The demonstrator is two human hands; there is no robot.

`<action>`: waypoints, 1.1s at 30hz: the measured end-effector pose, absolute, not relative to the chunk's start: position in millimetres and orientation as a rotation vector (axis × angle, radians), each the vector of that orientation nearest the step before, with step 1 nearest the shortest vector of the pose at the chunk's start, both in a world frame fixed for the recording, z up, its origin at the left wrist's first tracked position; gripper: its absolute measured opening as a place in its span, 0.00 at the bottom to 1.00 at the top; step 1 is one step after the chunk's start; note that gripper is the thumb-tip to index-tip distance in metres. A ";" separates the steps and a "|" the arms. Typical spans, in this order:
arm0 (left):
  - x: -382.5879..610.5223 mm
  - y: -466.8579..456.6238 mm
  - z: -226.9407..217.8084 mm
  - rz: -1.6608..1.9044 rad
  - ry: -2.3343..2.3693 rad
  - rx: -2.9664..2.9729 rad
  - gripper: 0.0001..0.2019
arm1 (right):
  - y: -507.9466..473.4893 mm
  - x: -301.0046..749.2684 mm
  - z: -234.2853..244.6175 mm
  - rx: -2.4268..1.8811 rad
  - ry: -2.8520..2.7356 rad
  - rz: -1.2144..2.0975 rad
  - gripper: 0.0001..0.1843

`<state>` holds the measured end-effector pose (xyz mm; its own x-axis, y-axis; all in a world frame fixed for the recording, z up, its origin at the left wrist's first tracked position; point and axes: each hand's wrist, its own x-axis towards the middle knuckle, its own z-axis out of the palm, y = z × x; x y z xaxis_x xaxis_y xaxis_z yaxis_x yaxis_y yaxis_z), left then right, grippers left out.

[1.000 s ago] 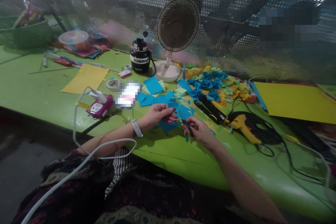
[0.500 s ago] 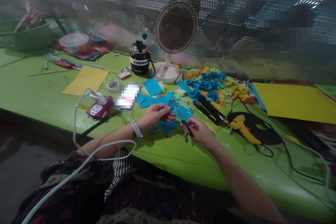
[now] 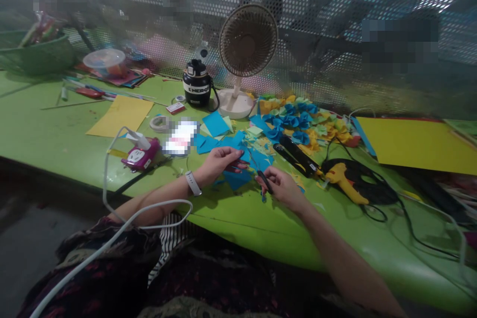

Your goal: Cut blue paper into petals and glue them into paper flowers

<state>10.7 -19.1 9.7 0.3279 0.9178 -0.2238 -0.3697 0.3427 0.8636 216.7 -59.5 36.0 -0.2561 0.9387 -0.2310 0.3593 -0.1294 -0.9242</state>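
Grip (image 3: pixel 283 189) on scissors (image 3: pixel 264 181), "ENERG" jug (image 3: pixel 197 84)

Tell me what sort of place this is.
Probably a paper-craft workspace: the green table holds blue paper scraps, paper flowers and a glue gun.

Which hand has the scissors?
The right hand grips the black-handled scissors. The left hand, the one with the white watch strap, has none and sits over the blue paper.
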 end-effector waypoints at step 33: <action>6.3 -15.8 4.4 0.884 0.801 0.958 0.25 | -56.8 222.2 33.3 -1.417 -1.624 1.443 0.30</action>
